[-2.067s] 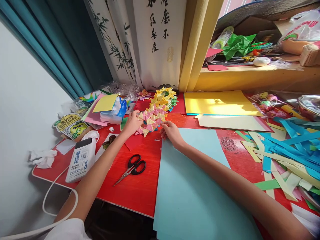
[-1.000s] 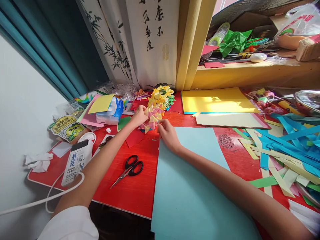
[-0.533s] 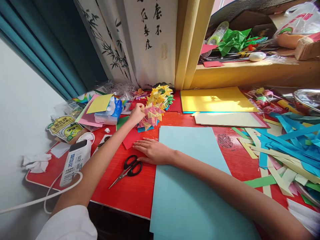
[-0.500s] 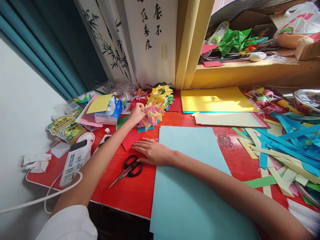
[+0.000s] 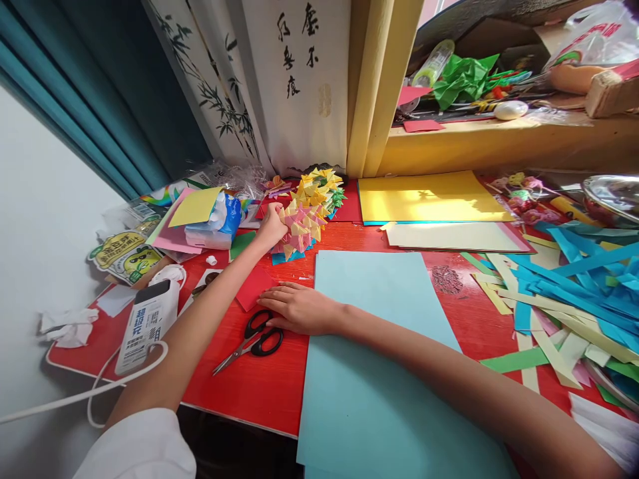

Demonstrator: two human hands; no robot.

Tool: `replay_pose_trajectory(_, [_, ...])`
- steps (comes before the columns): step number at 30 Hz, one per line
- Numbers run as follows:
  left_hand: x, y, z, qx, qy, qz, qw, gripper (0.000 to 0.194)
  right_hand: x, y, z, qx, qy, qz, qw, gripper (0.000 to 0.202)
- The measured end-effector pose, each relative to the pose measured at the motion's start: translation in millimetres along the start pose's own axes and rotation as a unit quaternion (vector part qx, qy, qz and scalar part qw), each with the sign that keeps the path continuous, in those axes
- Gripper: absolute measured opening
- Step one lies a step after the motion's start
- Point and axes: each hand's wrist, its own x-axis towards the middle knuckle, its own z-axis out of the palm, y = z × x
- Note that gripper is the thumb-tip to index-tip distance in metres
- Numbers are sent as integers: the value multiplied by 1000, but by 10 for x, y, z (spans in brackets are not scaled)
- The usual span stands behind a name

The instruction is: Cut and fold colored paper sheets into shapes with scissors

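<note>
My left hand (image 5: pixel 272 227) pinches the left side of a pink and yellow folded-paper piece (image 5: pixel 301 227), which stands on blue paper. Behind it is a yellow folded-paper piece (image 5: pixel 317 189) with green points at its right. My right hand (image 5: pixel 298 309) lies flat, palm down, fingers stretched left, over the table and the left edge of a light blue sheet (image 5: pixel 372 283). Its fingertips are beside the handles of black scissors (image 5: pixel 249 342) and near a red paper (image 5: pixel 253 287).
Yellow sheets (image 5: pixel 414 196) and cream sheets (image 5: pixel 449 236) lie at the back. Cut paper strips (image 5: pixel 564 286) pile up on the right. A white power strip (image 5: pixel 148 326) with a cable and a tissue pack (image 5: pixel 214 233) are at the left.
The view has shifted slightly. My right hand has moved a little toward the scissors and its fingers now reach the handles. My left hand stays at the pink and yellow piece.
</note>
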Motion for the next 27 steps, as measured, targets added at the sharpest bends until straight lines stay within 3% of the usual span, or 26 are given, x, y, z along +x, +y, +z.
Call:
replay_pose_trajectory(2, [-22, 37, 15, 25, 2, 4, 1000, 46, 6, 23, -51, 16, 53, 32, 998, 37])
replay_pose_trajectory(4, [-47, 67, 30, 47, 7, 12, 999, 47, 8, 88, -148, 59, 157, 118, 979, 30])
replay_pose_trajectory(6, [-66, 82, 49, 62, 16, 22, 998, 53, -8, 213, -264, 148, 285, 250, 913, 24])
replay_pose_trajectory(8, [-72, 86, 70, 69, 22, 30, 997, 60, -52, 393, -364, 263, 378, 385, 800, 22])
replay_pose_trajectory(9, [-70, 85, 80, 70, 24, 32, 997, 61, -83, 497, -397, 287, 391, 420, 767, 28])
replay_pose_trajectory(13, [-39, 95, 99, 60, 39, 30, 997, 53, -207, 892, -434, 381, 359, 482, 703, 47])
replay_pose_trajectory(19, [16, 122, 84, 42, 79, 27, 996, 27, -189, 1161, -444, 521, 326, 455, 645, 42])
replay_pose_trajectory(27, [108, 50, 151, 41, 2, 39, 998, 50, -101, 1230, -404, 605, 342, 420, 584, 37])
